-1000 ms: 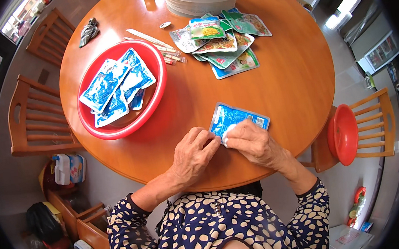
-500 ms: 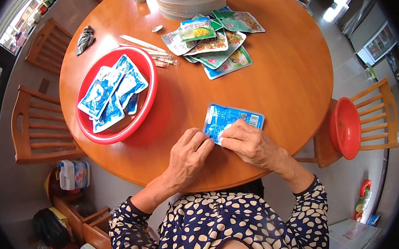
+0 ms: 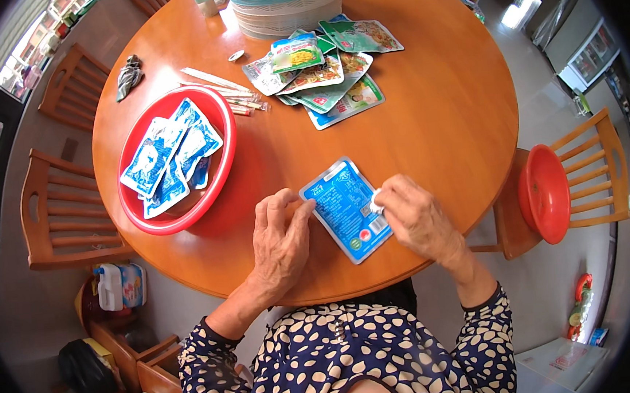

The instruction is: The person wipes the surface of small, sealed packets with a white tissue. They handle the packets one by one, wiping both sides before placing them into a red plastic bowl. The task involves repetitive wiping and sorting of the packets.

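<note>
A blue flat food packet (image 3: 342, 213) lies slanted on the table in front of me, its printed back up. My left hand (image 3: 280, 239) is at the packet's left edge, fingers loosely bent and apart, the thumb tip at the edge. Nothing shows between those fingers. My right hand (image 3: 422, 218) pinches a small wad of white tissue (image 3: 376, 202) against the packet's right edge. Farther left, a red basin (image 3: 229, 140) holds several blue-and-white packets (image 3: 173, 148).
Green and white food pouches (image 3: 336, 85) are piled toward the far side, before a stack of blue and white baskets (image 3: 287, 8). Wrapped chopsticks (image 3: 223, 86) and a crumpled dark bag (image 3: 129, 78) lie near the basin. A red bowl (image 3: 546, 195) rests on the right chair (image 3: 598, 169).
The packet has turned, its upper edge now slanting toward the upper right. My right hand has moved right with the tissue, to the packet's right edge. The left hand has shifted slightly left.
</note>
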Demonstrator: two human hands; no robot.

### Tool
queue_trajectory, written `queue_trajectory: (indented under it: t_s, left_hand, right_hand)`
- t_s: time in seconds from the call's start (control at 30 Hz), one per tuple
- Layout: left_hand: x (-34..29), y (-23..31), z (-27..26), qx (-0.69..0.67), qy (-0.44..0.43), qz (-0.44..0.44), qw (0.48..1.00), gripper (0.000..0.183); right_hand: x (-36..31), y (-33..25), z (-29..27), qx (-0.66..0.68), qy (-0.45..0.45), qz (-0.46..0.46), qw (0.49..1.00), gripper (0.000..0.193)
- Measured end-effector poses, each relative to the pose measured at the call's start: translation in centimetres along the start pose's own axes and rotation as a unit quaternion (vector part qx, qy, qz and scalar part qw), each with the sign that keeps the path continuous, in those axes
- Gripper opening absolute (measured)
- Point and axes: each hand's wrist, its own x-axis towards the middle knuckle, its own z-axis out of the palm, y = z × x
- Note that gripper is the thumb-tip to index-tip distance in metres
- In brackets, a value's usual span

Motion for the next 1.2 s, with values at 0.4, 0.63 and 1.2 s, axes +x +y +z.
queue_trajectory:
  t_s: [0.4, 0.63, 1.2]
  left_hand:
    - [-3.2, 4.0, -1.2, -0.115, -0.238, 0.047, 0.963, 0.075]
    - [-3.0, 3.6, -1.3, -0.134, -0.237, 0.059, 0.96, 0.076]
    - [-3.0, 3.4, -1.5, -0.144, -0.252, 0.072, 0.954, 0.072]
  right_hand:
    - [2.0, -2.5, 1.4, 0.156, 0.077, -0.066, 0.983, 0.019]
    - [5.7, -0.4, 3.0, 0.033, 0.026, -0.071, 0.997, 0.011]
    - [7.6, 0.1, 5.0, 0.012, 0.02, -0.114, 0.993, 0.008]
